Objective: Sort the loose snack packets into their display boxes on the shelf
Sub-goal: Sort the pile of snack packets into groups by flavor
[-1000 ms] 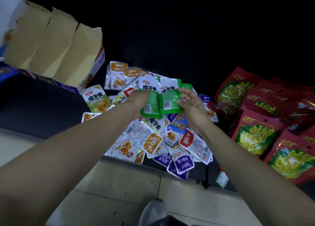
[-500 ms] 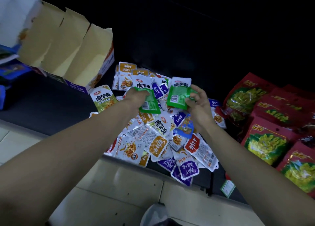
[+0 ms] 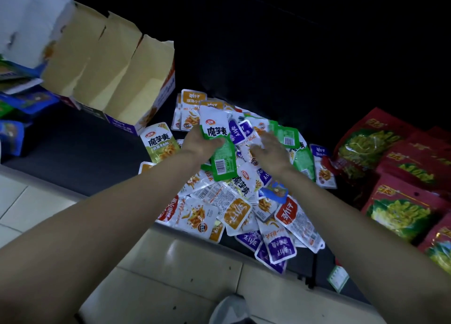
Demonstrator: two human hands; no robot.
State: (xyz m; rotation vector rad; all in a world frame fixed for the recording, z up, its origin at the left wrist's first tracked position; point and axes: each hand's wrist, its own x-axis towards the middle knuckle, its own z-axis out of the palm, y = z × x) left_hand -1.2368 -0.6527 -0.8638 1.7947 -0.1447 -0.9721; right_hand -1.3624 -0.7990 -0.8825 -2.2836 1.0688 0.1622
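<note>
Right of torn, open cardboard display box (image 3: 127, 79), head view: heap of small loose foil snack packets (image 3: 244, 209), mixed colours, largely unsorted. Few green-and-white packets (image 3: 220, 157) gripped in curled fingers of left hand (image 3: 201, 146). Right hand (image 3: 271, 152) laid flat on heap, fingers spread, nothing held. No packets seen inside box; sorting judged barely begun.

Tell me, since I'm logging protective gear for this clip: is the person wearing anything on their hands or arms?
Nothing worn shows. The left hand and right hand have no gloves, and no ring, watch or wristband is visible. The left forearm and right forearm are bare to the frame's edge, with no sleeve in sight. The right hand is blurred, so a thin ring could be missed.
</note>
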